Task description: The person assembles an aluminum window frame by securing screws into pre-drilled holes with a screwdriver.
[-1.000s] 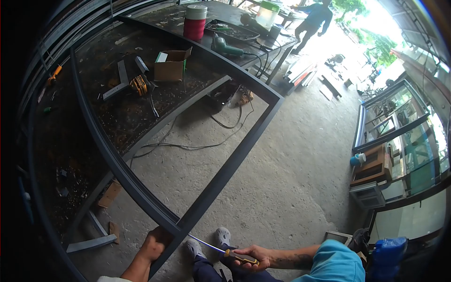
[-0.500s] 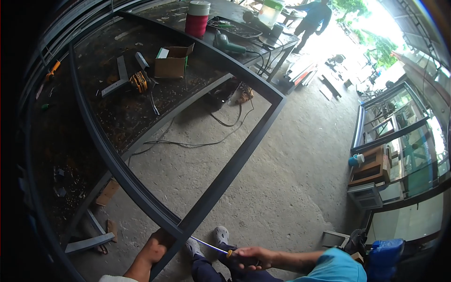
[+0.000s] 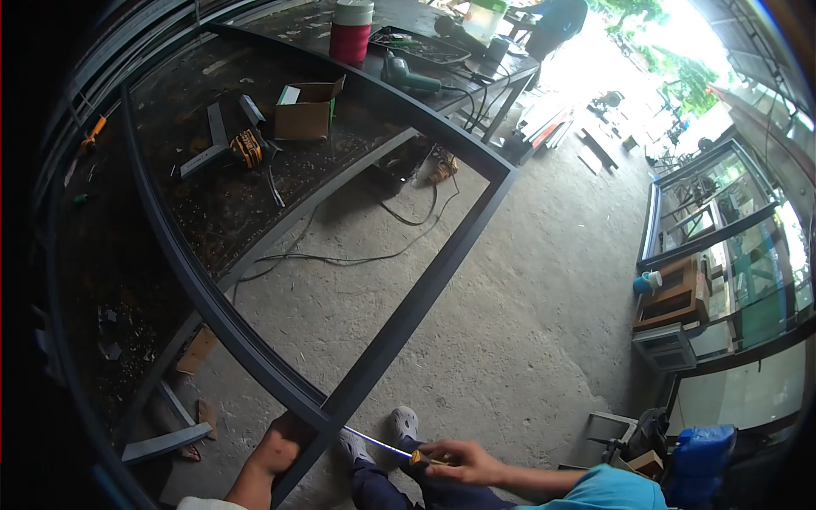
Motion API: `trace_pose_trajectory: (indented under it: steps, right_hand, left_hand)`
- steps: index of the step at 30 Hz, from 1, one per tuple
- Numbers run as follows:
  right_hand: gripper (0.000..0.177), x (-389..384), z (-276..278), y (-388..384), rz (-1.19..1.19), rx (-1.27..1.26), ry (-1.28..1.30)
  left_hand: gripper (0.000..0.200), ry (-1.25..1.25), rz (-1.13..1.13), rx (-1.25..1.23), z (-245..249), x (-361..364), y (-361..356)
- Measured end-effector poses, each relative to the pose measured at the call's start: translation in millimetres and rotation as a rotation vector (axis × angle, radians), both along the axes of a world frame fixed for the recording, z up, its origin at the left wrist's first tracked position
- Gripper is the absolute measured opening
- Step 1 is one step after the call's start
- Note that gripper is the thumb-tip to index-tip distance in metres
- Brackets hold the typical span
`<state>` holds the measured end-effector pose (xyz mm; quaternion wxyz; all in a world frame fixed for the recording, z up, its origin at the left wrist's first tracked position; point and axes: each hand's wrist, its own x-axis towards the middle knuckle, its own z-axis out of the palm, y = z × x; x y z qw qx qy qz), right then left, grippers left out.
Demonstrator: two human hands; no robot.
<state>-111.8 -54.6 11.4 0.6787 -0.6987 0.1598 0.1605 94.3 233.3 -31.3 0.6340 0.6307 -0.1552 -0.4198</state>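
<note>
Head view, 1 frame.

- Left hand point(image 3: 282, 444): closed on the near corner of a dark metal frame point(image 3: 408, 310), from below; the fingers are partly hidden behind the rail.
- Right hand point(image 3: 466, 464): closed on the yellow-and-black handle of a screwdriver point(image 3: 422, 460). The shaft is almost level and points left, with its tip at the frame's near corner, just beside the left hand.
- Frame position: the far part lies across the desk point(image 3: 212, 204). The near corner overhangs the concrete floor point(image 3: 527, 323), above 2 grey shoes point(image 3: 405, 422).
- On the desk, inside the frame's outline: an open cardboard box point(image 3: 302, 112), a yellow-and-black tape measure point(image 3: 249, 149) just left of it, and short metal offcuts beside that.
- Past the frame's far rail: a red container point(image 3: 350, 34) with a white lid, standing upright, and a green power drill point(image 3: 410, 80) lying on its side.
- Black cables point(image 3: 357, 257) trail over the floor under the frame.
- Writing: the marks on the box, tape measure and drill are too small to read.
- Far end: a person point(image 3: 557, 17) in a blue top, well apart from both hands.
- Lower right: a blue bag point(image 3: 704, 455).
</note>
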Motion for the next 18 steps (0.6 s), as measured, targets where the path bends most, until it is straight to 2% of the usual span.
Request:
trace_pose_trajectory:
  steps: [1,4,5,7,13,17,18]
  right_hand:
    - [0.036,-1.8,5.8,6.0,-0.004,0.000,0.003]
    - [0.032,-8.5,12.2,16.5,-0.005,-0.438,-0.069]
    - [0.032,-10.5,5.3,15.8,-0.002,-0.438,-0.071]
    - [0.033,-8.1,-9.5,10.1,-0.061,-0.009,0.081]
    - [0.030,-8.1,-3.2,3.5,-0.028,0.041,0.039]
    - [0.029,-7.6,8.8,8.6,-0.018,0.072,0.031]
    - [0.031,-10.6,12.8,14.5,0.017,-0.239,-0.025]
  left_hand:
    - [0.055,0.003,0.022,-0.085,0.0,-0.5,-1.0]
    - [0.054,0.110,-0.016,-0.130,6.9,7.5,-6.7]
    - [0.054,0.108,-0.013,-0.131,6.7,6.7,-4.7]
    - [0.051,0.034,-0.019,-0.150,2.9,4.7,1.6]
    - [0.048,-0.111,-0.075,-0.080,-1.7,7.9,2.4]
    - [0.047,-0.066,-0.078,-0.102,-6.6,8.9,5.2]
    - [0.046,-0.119,-0.071,-0.091,-6.3,8.9,3.4]
